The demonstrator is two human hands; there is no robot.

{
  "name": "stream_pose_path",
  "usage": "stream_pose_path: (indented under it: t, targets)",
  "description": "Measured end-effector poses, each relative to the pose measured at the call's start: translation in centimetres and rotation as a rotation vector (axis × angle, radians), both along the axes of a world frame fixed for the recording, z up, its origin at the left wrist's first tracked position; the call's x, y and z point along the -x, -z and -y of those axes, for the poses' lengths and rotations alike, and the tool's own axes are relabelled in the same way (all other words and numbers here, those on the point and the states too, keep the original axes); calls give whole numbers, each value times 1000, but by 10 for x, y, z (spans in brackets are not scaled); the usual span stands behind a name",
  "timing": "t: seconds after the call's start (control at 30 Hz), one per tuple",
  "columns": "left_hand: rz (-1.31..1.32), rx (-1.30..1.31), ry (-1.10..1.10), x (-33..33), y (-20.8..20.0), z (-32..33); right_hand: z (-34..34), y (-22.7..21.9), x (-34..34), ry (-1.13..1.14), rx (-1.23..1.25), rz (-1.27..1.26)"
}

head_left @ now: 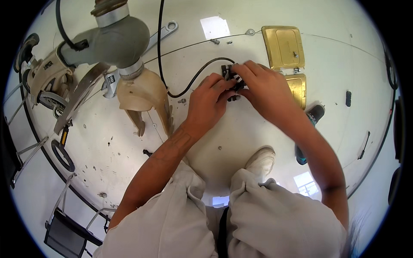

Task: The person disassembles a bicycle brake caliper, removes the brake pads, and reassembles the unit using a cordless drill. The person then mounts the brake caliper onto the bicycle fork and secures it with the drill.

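Note:
My left hand (208, 101) and my right hand (264, 88) meet over the white floor, fingers bent and closed around a small black fitting (225, 69) with light metallic bits. My fingers cover most of it, so its exact kind does not show. A thin black cable (189, 87) loops across the floor and ends at the fitting, between my hands. Left of my left hand lies a small bolt (182, 101). Two gold-coloured metal covers, a larger one (282, 45) and a smaller one (297, 86), sit just beyond and beside my right hand.
A grey and beige jointed machine arm (116, 41) stands at the left, over a large adjustable wrench (111, 82). A teal and black power tool (316, 114) is partly behind my right forearm. Chairs (64, 236) line the lower left. A thin black tool (365, 144) lies right.

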State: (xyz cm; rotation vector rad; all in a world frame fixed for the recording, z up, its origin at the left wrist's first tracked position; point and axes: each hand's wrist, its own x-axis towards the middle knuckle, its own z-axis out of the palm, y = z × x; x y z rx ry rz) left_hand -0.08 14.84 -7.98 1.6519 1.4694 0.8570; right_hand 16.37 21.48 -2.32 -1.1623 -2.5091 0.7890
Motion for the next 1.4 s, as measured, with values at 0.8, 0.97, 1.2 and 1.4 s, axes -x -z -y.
stream_pose_path:
  t: [0.8,0.97,1.2,1.4]
  targets:
    - [-15,56,-44,1,-4,0,77,21,-3,526,160,-445]
    - [12,68,-51,2,-8,0,59,35,4,456,14,-471]
    - [23,97,-52,2,-5,0,59,49,-1,272,-195,-320]
    - [16,49,-48,3,-1,1,57,44,-2,209,-221,-311]
